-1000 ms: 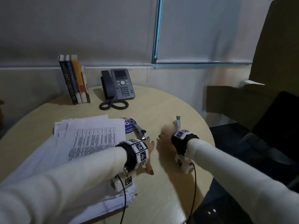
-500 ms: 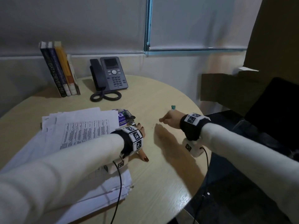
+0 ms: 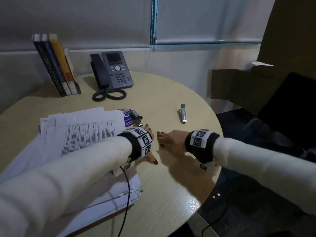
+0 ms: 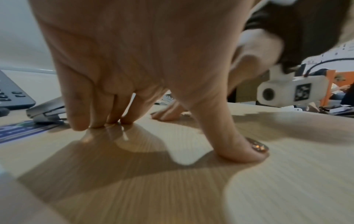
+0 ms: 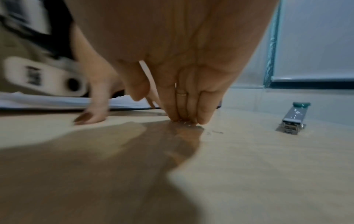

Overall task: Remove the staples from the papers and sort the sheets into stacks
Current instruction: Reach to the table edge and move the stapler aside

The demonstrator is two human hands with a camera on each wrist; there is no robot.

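Observation:
A thick, loose pile of white papers (image 3: 82,134) lies on the table's left, under my left forearm. My left hand (image 3: 151,142) rests beside it on bare wood, straight fingers (image 4: 99,121) and spread thumb touching the table. Just to its right, my right hand (image 3: 161,139) presses its straight fingertips (image 5: 184,118) on the table and holds nothing. A few tiny loose staples (image 5: 214,132) lie by those fingertips. A silver staple tool with a green end (image 3: 183,113) lies apart, beyond the right hand. A second, black and silver staple tool (image 3: 136,118) lies on a purple disc (image 3: 127,119).
A desk phone (image 3: 116,71) with a coiled cord and three upright books (image 3: 56,65) stand at the round table's (image 3: 171,185) back by the wall. The table edge curves close on the right, with a dark chair (image 3: 282,108) beyond it.
My right hand has drawn back from the green-ended tool, which now lies uncovered, and come next to the left hand's fingertips. The left hand has hardly moved.

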